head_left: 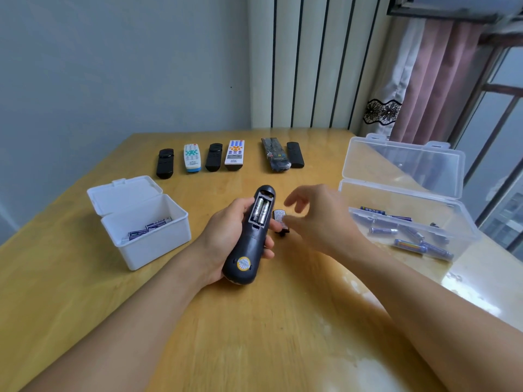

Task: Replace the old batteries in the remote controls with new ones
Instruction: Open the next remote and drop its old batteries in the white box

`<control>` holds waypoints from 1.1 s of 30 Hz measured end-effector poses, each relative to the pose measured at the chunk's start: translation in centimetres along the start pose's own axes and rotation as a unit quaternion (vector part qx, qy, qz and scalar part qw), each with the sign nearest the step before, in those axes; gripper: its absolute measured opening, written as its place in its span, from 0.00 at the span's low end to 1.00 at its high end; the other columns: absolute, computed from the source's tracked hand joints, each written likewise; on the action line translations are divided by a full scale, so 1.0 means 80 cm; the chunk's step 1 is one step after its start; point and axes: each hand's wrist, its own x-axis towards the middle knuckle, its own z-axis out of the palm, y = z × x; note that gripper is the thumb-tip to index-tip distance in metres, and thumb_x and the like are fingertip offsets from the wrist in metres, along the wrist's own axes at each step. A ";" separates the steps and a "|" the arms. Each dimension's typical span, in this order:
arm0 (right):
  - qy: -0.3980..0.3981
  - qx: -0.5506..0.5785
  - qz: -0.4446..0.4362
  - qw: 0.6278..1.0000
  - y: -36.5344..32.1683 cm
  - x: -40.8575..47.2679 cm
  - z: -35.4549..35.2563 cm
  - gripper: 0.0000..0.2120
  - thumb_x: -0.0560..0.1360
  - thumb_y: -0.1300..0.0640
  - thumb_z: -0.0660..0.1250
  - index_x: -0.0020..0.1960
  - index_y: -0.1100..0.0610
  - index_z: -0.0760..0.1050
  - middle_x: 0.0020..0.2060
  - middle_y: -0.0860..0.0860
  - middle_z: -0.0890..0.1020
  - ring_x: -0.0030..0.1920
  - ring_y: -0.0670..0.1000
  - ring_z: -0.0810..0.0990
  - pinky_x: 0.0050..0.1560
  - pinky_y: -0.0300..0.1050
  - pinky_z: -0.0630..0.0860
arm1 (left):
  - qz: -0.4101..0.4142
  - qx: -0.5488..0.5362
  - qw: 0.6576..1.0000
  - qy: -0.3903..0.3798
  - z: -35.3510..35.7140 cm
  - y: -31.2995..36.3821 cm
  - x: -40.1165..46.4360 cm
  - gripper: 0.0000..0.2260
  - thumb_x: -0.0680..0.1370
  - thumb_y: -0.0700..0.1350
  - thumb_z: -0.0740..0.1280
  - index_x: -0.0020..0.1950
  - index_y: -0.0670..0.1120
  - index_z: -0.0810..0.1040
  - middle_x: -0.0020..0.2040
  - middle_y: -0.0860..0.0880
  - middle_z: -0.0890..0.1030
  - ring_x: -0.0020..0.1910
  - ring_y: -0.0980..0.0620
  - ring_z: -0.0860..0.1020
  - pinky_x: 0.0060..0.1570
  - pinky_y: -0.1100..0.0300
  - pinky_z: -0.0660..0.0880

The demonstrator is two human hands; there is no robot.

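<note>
My left hand [226,236] grips a dark remote [249,239] held face down above the table, its battery bay open. Two silver batteries [261,211] sit side by side in the bay. The small dark battery cover [280,219] lies on the table just right of the remote. My right hand [317,219] hovers over the cover with loosely bent fingers and holds nothing. A white box [158,239] at the left holds a few batteries [150,227]. A clear box [402,199] at the right holds several blue batteries [410,236].
A row of several remotes lies at the far side of the wooden table [254,335]: black ones [165,163], white ones [234,154], a wrapped black one [276,154]. Both boxes have their lids raised. A wall, radiator panel and curtain stand behind.
</note>
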 end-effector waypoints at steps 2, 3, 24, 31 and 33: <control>0.081 0.061 -0.068 0.993 -0.009 -0.003 -0.005 0.04 0.73 0.55 0.74 0.47 0.51 0.82 0.36 0.45 0.79 0.36 0.46 0.78 0.35 0.40 0.72 | -0.007 -0.014 0.999 -0.040 0.004 0.000 -0.003 0.21 0.85 0.51 0.52 0.57 0.37 0.78 0.43 0.39 0.82 0.32 0.45 0.77 0.33 0.55 0.78; 0.100 0.098 -0.092 0.986 -0.014 -0.005 -0.007 0.03 0.72 0.56 0.74 0.46 0.51 0.82 0.35 0.44 0.79 0.36 0.46 0.78 0.35 0.38 0.73 | -0.008 -0.021 0.998 -0.057 0.006 -0.001 -0.003 0.21 0.85 0.52 0.51 0.58 0.38 0.77 0.43 0.39 0.81 0.32 0.45 0.76 0.33 0.55 0.77; 0.048 0.112 -0.129 0.984 -0.014 -0.009 0.003 0.03 0.74 0.62 0.71 0.44 0.56 0.83 0.38 0.49 0.81 0.33 0.47 0.81 0.41 0.52 0.81 | 0.066 0.058 0.996 -0.014 0.018 -0.007 -0.006 0.13 0.85 0.44 0.54 0.47 0.39 0.73 0.30 0.44 0.79 0.28 0.44 0.75 0.27 0.58 0.74; 0.029 0.138 -0.106 0.984 -0.018 -0.005 0.009 0.05 0.76 0.63 0.68 0.42 0.58 0.80 0.34 0.49 0.82 0.35 0.51 0.82 0.43 0.55 0.80 | 0.087 0.109 0.990 -0.028 0.014 -0.011 -0.003 0.09 0.86 0.43 0.55 0.51 0.41 0.71 0.30 0.48 0.79 0.28 0.46 0.75 0.29 0.57 0.73; 0.022 0.133 -0.103 0.985 -0.017 -0.004 0.008 0.05 0.77 0.63 0.67 0.42 0.57 0.79 0.34 0.49 0.82 0.35 0.52 0.82 0.43 0.53 0.80 | 0.084 0.107 0.990 -0.032 0.015 -0.012 -0.003 0.08 0.86 0.43 0.56 0.52 0.41 0.71 0.31 0.49 0.79 0.27 0.47 0.75 0.28 0.58 0.73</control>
